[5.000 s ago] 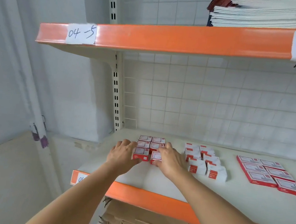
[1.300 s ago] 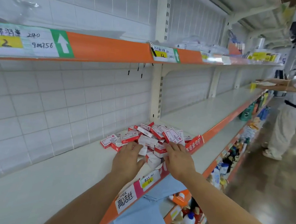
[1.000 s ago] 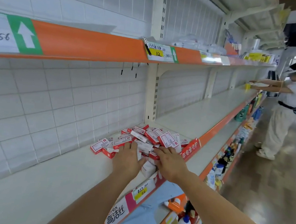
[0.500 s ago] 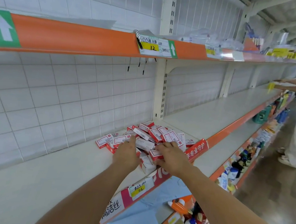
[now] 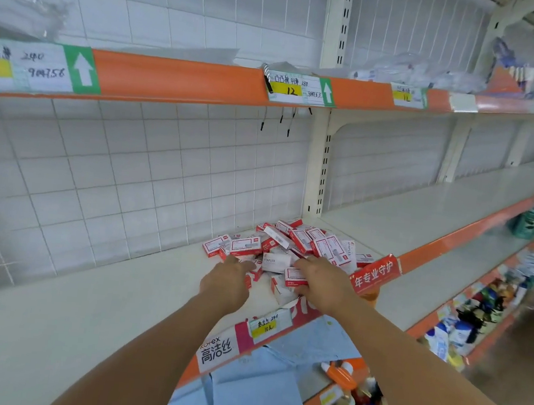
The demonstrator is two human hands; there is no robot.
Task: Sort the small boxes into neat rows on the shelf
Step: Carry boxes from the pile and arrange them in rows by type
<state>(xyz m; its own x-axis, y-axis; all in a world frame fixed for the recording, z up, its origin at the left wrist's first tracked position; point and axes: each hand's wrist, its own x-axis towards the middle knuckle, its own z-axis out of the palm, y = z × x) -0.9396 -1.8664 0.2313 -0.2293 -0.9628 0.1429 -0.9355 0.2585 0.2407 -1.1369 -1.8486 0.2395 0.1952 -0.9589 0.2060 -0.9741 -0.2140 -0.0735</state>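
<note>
On the white shelf point(image 5: 86, 309): messy pile of small boxes point(image 5: 287, 246). Left hand point(image 5: 229, 280) laid on it, fingers loose. Right hand point(image 5: 323, 281) pinched one red box point(image 5: 296, 276).

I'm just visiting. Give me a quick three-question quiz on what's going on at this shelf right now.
1. True or false: the small boxes already stand in neat rows.
2. Which hand pinches a red and white box: left hand or right hand?
3. What colour is the shelf's front edge?

Key: 1 false, they lie in a jumbled pile. 2 the right hand. 3 orange.
</note>
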